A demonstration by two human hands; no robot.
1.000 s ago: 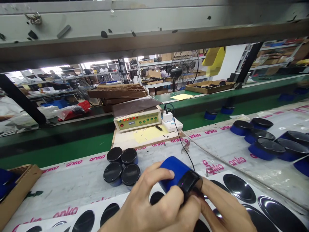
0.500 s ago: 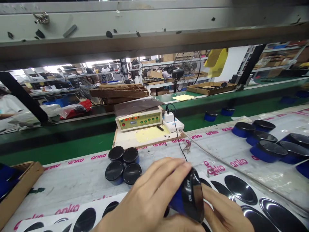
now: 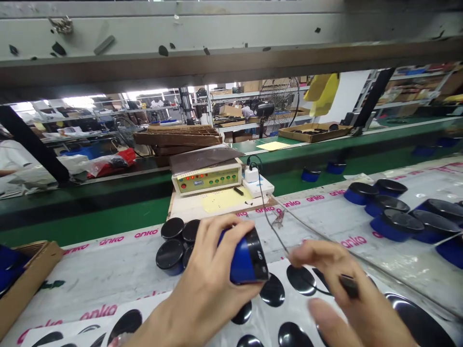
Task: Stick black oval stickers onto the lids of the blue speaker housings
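My left hand (image 3: 213, 270) is wrapped round a blue and black round device (image 3: 244, 258) with ON and OFF on its black rim, tilted above the sticker sheet (image 3: 267, 323). To its right, my right hand (image 3: 343, 284) has a black cable plug (image 3: 349, 285) lodged among its bent fingers; the thumb is smeared by motion. A thin black cable (image 3: 272, 226) runs from the white power adapter (image 3: 252, 173) to that hand. Plug and device are apart. Several like devices (image 3: 170, 255) with glossy black tops stand grouped just beyond my left hand.
More blue devices (image 3: 396, 224) stand at the right. A cardboard box (image 3: 32, 284) of blue parts is at the left edge. Behind are a test box with lit red digits (image 3: 210, 179) and a green conveyor belt (image 3: 144, 217). A metal beam (image 3: 231, 33) crosses overhead.
My left hand has moved left and up with the device. My right hand has come away from the device to the right, and the plug now shows in it.
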